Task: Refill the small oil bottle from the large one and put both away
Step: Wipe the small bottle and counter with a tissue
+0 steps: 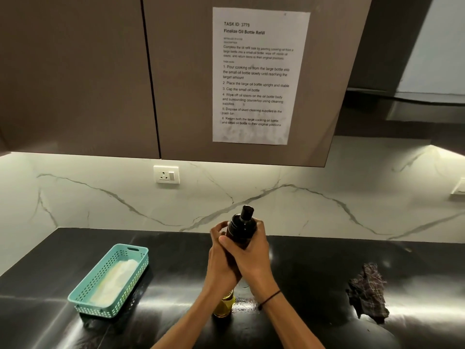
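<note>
A small oil bottle with a dark body and a black pump-style cap (241,226) is being held up above the glossy black counter (314,273), in front of the white veined marble backsplash (352,187). It is being gripped by both hands: the fingers of the left hand (221,250) are being wrapped round its left side, and the fingers of the right hand (247,253) are being curled round its front and right side. A clear bottle of yellow oil (224,304) is being left standing on the counter directly beneath the forearms; whether this is the large bottle cannot be told, since most of it is hidden. It is judged that the cap is being tightened or checked. Risk is noted: the standing bottle is being crowded by the wrists and could be knocked over as the arms are lowered, and a loosely seated cap could let oil leak onto the counter. An oily bottle body could also slip in the grip. A teal perforated plastic basket holding white cloth or paper (110,280) is being kept at the left, a dark checked rag (368,290) at the right. On the brown cabinet door, a printed white sheet (259,74) is being displayed, reading "TASK ID: 3779", "Finalize Oil Bottle Refill", with six numbered steps, among them "Cap the small oil bottle".
</note>
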Demonstrator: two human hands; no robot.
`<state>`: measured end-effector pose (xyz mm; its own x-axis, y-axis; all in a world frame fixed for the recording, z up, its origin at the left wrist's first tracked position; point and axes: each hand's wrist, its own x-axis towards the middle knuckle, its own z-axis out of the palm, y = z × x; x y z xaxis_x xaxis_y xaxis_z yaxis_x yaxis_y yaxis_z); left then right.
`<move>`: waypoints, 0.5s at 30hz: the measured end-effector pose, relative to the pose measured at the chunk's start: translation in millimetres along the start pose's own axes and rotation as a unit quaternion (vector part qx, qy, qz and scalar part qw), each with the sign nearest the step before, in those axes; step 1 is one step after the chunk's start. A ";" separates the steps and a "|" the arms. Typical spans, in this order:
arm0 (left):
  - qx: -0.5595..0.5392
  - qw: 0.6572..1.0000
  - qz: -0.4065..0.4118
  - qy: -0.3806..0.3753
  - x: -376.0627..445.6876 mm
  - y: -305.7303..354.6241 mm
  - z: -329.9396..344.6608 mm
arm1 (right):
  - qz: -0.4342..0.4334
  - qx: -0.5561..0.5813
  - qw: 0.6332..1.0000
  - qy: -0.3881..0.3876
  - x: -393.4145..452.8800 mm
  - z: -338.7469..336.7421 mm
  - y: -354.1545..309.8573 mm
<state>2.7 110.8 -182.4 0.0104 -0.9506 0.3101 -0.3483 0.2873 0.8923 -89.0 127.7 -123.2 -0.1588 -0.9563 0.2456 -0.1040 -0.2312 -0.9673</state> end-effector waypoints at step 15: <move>-0.198 0.960 -0.103 -0.171 12.4 24.1 -20.6 | 0.011 0.007 0.997 -0.081 23.5 -28.6 -10.9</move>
<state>13.8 108.3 -150.3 -0.2913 -0.9555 0.0474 0.0122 0.0458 0.9989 -119.6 112.9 -105.1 -0.0010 -0.9774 0.2112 -0.0884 -0.2103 -0.9736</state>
